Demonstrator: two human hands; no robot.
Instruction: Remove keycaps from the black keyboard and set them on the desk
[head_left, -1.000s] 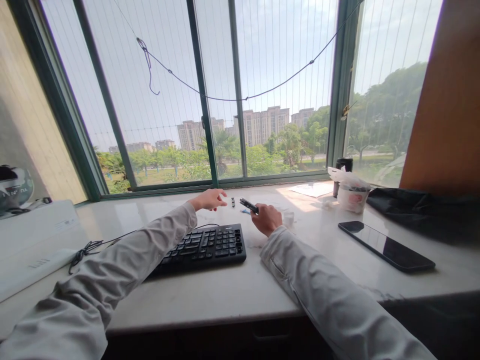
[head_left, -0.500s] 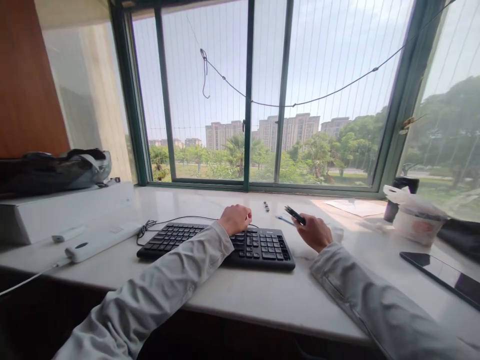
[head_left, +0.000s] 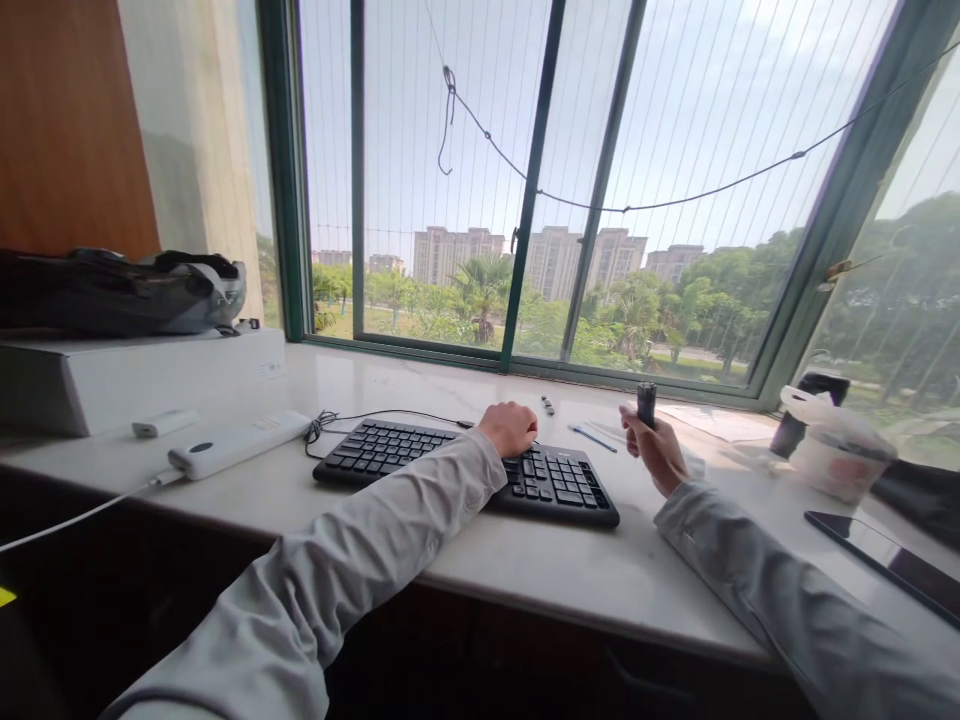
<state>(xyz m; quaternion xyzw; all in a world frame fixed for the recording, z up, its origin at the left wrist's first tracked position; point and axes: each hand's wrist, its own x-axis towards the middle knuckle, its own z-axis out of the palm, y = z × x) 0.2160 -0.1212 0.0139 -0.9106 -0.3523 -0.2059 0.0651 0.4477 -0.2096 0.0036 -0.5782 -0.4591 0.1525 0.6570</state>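
Observation:
A black keyboard (head_left: 382, 452) lies on the white countertop, and its cable runs along the back. My left hand (head_left: 510, 428) is over the keyboard's upper right part with the fingers curled closed; what they hold, if anything, is hidden. To the right of the keyboard, my right hand (head_left: 656, 452) is closed around a short black tool (head_left: 646, 402) held upright above the counter. Its exact kind is unclear. Several small dark pieces that look like keycaps (head_left: 547, 405) lie behind the keyboard. Between them and my right hand rests a thin blue stick (head_left: 592, 438).
At left are a white power strip (head_left: 240, 445), a small white device (head_left: 165, 423) and a white box (head_left: 172, 375) with a dark bag (head_left: 120, 290) on top. On the right lie a black tablet or phone (head_left: 885, 555), a plastic-bagged tub (head_left: 844, 455) and paper (head_left: 720, 422).
My right hand has turned the black tool from pointing left to upright. My left hand stays over the keyboard. The camera view has shifted and tilted, so the scene sits farther right.

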